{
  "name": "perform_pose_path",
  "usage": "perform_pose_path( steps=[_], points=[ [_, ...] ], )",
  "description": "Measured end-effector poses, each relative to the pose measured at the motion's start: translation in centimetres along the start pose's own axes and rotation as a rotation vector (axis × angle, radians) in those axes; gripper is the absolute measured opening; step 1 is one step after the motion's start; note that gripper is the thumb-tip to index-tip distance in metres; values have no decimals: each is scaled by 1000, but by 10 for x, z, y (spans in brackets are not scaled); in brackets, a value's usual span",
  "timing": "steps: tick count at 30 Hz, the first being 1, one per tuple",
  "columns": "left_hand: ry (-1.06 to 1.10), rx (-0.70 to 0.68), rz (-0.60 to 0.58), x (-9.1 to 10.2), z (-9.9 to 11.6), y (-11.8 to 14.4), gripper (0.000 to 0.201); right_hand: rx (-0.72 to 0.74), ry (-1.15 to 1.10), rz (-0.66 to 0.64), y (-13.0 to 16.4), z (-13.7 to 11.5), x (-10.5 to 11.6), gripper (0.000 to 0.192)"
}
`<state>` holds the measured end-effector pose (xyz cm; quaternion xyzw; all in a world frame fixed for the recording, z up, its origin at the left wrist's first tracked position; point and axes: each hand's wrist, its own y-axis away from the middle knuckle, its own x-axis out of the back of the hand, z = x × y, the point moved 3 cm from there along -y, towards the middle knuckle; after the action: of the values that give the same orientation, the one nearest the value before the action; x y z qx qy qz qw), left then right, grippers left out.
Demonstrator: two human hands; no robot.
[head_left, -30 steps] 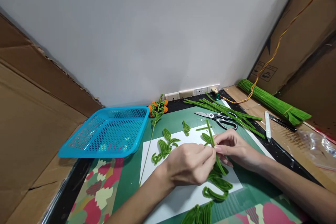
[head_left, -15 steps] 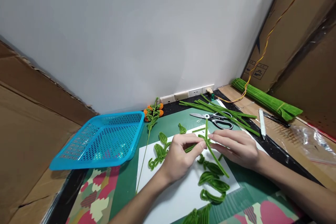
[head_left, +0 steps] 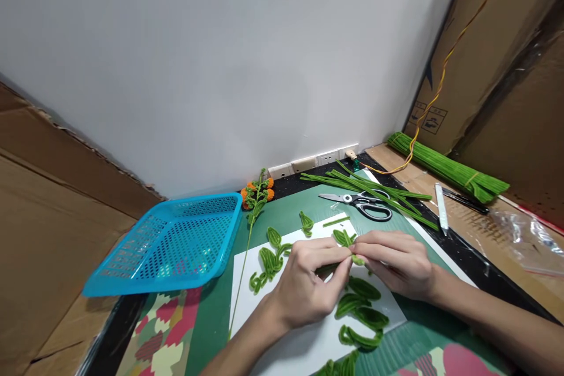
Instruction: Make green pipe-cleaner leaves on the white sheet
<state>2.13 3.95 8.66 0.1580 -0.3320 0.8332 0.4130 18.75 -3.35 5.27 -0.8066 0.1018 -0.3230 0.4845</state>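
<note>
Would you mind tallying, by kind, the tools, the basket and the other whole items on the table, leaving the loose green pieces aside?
Blue mesh basket: 1
Scissors: 1
Orange-flowered stem: 1
Tied bundle of green stems: 1
White sheet: 1
White-handled tool: 1
Total: 6

The left hand and right hand pinch one green piece between them.

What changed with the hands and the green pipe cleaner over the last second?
The long straight end of the green pipe cleaner, which stuck up past the fingers before, has been bent down: only a short folded bit shows between left hand and right hand. Both hands kept their pinch on it throughout. The scissors, blue basket and finished green leaves lie as before.
</note>
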Motion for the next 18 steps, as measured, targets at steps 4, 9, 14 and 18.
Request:
perform_pose_path(
  steps=[4,9,14,18],
  points=[
    [-159,-113,35,0,7,0,25,-120,-109,-10,-6,-5,-2,19],
    [-402,-251,21,1,12,1,24,-326,-239,-33,-9,-7,-3,21],
    [-602,-323,-22,0,9,3,20,-639,-404,-75,-4,0,-11,36],
    [-418,-177,-43,1,1,0,24,-824,-580,-89,0,6,-18,38]
  ],
)
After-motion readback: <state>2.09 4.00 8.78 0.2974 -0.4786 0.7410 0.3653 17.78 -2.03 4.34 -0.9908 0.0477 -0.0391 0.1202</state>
